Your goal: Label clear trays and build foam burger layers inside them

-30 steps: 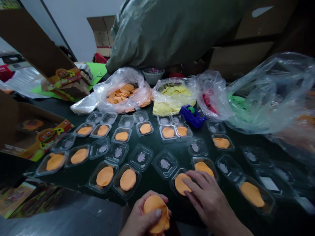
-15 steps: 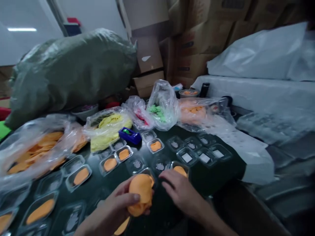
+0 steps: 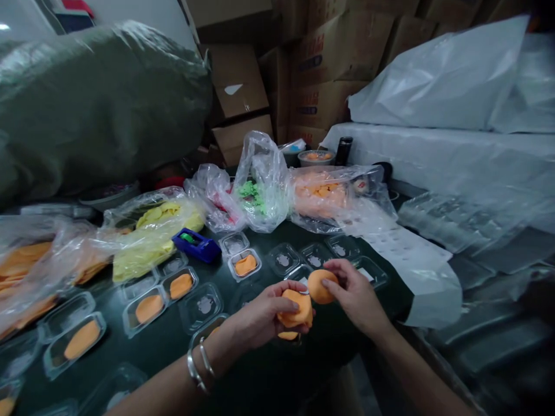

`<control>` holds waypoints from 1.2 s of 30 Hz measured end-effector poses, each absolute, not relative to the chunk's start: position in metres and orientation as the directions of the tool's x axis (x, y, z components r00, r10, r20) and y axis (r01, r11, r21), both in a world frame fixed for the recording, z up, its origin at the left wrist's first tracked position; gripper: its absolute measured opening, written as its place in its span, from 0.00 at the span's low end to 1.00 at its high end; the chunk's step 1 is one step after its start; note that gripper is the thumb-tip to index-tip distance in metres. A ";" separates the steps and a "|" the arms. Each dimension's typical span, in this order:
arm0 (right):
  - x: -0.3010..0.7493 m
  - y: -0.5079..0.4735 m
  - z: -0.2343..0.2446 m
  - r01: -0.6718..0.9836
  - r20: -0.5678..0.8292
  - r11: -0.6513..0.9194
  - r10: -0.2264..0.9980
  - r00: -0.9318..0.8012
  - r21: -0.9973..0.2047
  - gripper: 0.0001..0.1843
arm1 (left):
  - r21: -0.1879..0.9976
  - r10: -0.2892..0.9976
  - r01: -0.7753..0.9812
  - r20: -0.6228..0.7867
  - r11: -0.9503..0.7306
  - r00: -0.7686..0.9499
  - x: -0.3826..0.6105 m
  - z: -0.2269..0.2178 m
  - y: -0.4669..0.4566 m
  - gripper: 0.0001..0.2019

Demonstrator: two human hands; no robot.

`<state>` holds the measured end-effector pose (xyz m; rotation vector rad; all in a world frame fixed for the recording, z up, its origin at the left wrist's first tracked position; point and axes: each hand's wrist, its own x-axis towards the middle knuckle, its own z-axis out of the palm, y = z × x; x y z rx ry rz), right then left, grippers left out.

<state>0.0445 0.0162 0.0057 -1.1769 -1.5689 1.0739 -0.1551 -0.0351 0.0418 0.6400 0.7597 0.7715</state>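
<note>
My left hand is closed around a stack of soft orange pieces, thumb on top. Just to its right, my right hand pinches a single round orange piece between thumb and fingers. The two hands are close together above the dark green table. Below the stack, an orange piece shows in part, its container mostly hidden. Behind my hands, a clear plastic box holds a white square and is partly covered by my right hand.
Open clear boxes with orange pieces stand at left. Plastic bags of yellow pieces, green pieces and orange pieces line the back. A blue tape dispenser sits before them. Cardboard boxes rise behind; white sheets lie right.
Both hands have moved right and up, over the boxes with white squares. My right hand, free before, now holds one orange piece. The view has shifted to the right.
</note>
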 end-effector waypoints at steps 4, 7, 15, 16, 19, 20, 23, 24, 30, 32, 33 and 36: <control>0.012 0.033 -0.003 0.622 0.147 0.378 0.909 -0.391 -0.686 0.07 | 0.718 0.828 -0.435 -0.374 0.543 0.417 -0.173 0.038 -0.038 0.26; 0.000 0.035 -0.007 0.784 0.172 0.557 0.831 -0.530 -0.274 0.06 | 0.736 0.854 -0.446 -0.367 0.509 0.369 -0.183 0.031 -0.038 0.27; 0.018 0.011 0.016 0.414 0.139 0.348 0.879 -0.456 -0.841 0.07 | 0.886 0.881 -0.224 -0.315 0.406 0.352 -0.173 0.025 -0.026 0.28; 0.019 0.002 0.018 0.354 0.106 0.289 0.884 -0.455 -0.890 0.06 | 0.905 0.881 -0.196 -0.288 0.378 0.375 -0.168 0.027 -0.026 0.28; 0.024 -0.023 0.013 0.296 0.159 0.259 0.933 -0.322 -0.919 0.04 | 0.922 0.850 -0.126 -0.277 0.367 0.447 -0.154 0.032 -0.028 0.21; 0.028 -0.030 0.009 0.275 0.193 0.266 0.945 -0.265 -0.924 0.03 | 0.912 0.829 -0.109 -0.305 0.397 0.468 -0.149 0.034 -0.028 0.20; 0.052 -0.036 0.000 0.121 0.226 0.236 0.970 -0.093 -0.964 0.06 | 0.856 0.773 -0.104 -0.398 0.507 0.494 -0.136 0.035 -0.029 0.20; 0.063 -0.032 -0.001 0.081 0.209 0.211 0.977 -0.027 -0.974 0.07 | 0.839 0.765 -0.115 -0.417 0.532 0.491 -0.132 0.035 -0.028 0.19; 0.105 0.030 0.000 0.471 0.192 0.158 0.981 0.026 -0.868 0.06 | 0.783 0.807 -0.309 -0.375 0.539 0.457 -0.114 0.029 -0.014 0.23; 0.099 0.046 0.000 0.750 0.140 0.213 0.977 -0.161 -0.627 0.02 | 0.754 0.807 -0.361 -0.365 0.549 0.464 -0.112 0.027 -0.011 0.25; 0.094 0.050 0.000 0.841 0.125 0.267 0.964 -0.236 -0.471 0.03 | 0.748 0.813 -0.380 -0.356 0.544 0.462 -0.112 0.026 -0.010 0.26; 0.083 0.048 0.001 0.907 0.239 0.376 0.914 -0.329 -0.190 0.06 | 0.760 0.841 -0.405 -0.336 0.509 0.425 -0.114 0.026 -0.008 0.26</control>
